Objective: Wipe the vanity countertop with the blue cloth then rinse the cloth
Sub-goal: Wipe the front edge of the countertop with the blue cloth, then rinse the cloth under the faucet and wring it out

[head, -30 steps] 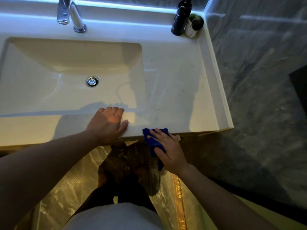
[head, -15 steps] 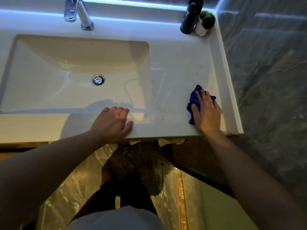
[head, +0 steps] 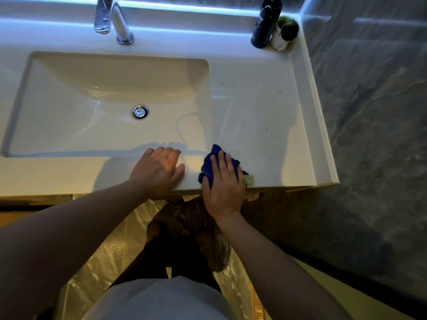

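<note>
The white vanity countertop fills the upper half of the head view, with a rectangular sink basin set into its left part. My right hand presses the crumpled blue cloth flat on the counter at the front edge, just right of the basin. Most of the cloth is hidden under my palm and fingers. My left hand rests flat on the front rim, fingers together, a short gap left of the cloth, holding nothing.
A chrome faucet stands behind the basin, and a drain sits in its floor. A dark bottle and a small white pot with a plant stand in the back right corner. A grey stone wall bounds the right side.
My right hand has swept the cloth from the counter's front edge out to the right side, then back left to the front edge near my left hand. The left hand stayed put.
</note>
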